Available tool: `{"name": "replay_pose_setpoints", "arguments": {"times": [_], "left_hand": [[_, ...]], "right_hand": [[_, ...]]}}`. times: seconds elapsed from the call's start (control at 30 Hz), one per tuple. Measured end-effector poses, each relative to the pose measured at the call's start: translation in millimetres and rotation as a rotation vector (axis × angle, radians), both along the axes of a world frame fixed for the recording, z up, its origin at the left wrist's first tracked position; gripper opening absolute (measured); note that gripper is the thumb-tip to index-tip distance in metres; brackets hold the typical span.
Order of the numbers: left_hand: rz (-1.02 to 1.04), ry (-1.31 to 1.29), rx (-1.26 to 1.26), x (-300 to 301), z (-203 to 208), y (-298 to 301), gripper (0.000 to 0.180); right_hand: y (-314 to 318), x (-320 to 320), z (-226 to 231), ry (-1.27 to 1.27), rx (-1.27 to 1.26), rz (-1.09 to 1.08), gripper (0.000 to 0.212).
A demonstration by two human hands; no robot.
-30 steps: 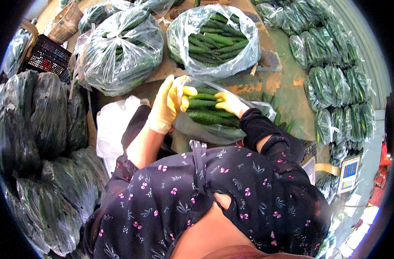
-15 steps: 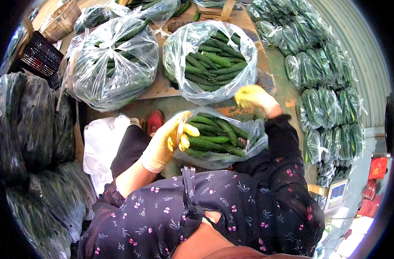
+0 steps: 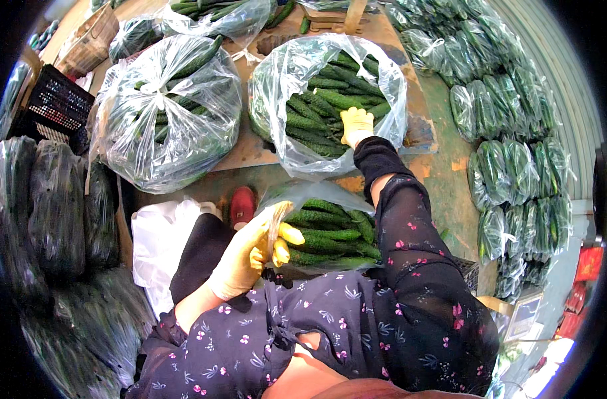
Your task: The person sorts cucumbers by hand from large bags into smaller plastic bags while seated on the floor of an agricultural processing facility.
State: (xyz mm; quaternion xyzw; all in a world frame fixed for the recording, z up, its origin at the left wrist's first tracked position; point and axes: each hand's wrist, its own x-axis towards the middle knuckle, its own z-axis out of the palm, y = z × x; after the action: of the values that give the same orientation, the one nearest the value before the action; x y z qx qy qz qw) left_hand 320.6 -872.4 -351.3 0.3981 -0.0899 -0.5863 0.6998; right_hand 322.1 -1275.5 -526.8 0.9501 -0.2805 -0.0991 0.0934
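My left hand [image 3: 250, 253], in a thin yellow glove, is closed on the rim of a clear plastic bag [image 3: 283, 194] at my lap. Several dark green, bumpy cucumbers [image 3: 326, 236] lie side by side in that bag. Ahead of it stands a larger clear bag [image 3: 267, 126] with its mouth spread wide, full of cucumbers [image 3: 310, 126]. My right hand [image 3: 356, 126], also in a yellow glove, reaches inside this larger bag from its near right side. Its fingers curl down over a cucumber, and their tips are hidden.
A knotted bag of cucumbers [image 3: 177, 120] sits left of the open one. Stacked bagged cucumbers [image 3: 506, 166] line the right wall. Dark filled bags [image 3: 57, 206] and a black crate [image 3: 57, 100] stand at left. White plastic [image 3: 163, 239] lies beside my leg, near a red shoe [image 3: 242, 205].
My right hand has moved from beside the large open bag to the cucumbers inside it. My left hand keeps its hold on the smaller bag, slightly lower in view.
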Motion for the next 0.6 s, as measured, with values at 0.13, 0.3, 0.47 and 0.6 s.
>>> {"name": "replay_pose_setpoints", "arguments": {"times": [0.13,0.3,0.47,0.6], "left_hand": [[-0.021,0.023,0.006,3,4,-1,0.064],[-0.049,0.010,-0.020,4,-3,0,0.067],[-0.025,0.010,0.024,2,5,1,0.073],[-0.063,0.003,-0.044,4,-2,5,0.067]], "right_hand": [[-7,4,13,0.104,-0.059,0.117,0.043],[-8,-18,-6,0.036,0.024,0.106,0.031],[3,-24,-9,0.132,-0.066,0.135,0.030],[-1,-18,7,0.163,0.084,0.129,0.030]]}}
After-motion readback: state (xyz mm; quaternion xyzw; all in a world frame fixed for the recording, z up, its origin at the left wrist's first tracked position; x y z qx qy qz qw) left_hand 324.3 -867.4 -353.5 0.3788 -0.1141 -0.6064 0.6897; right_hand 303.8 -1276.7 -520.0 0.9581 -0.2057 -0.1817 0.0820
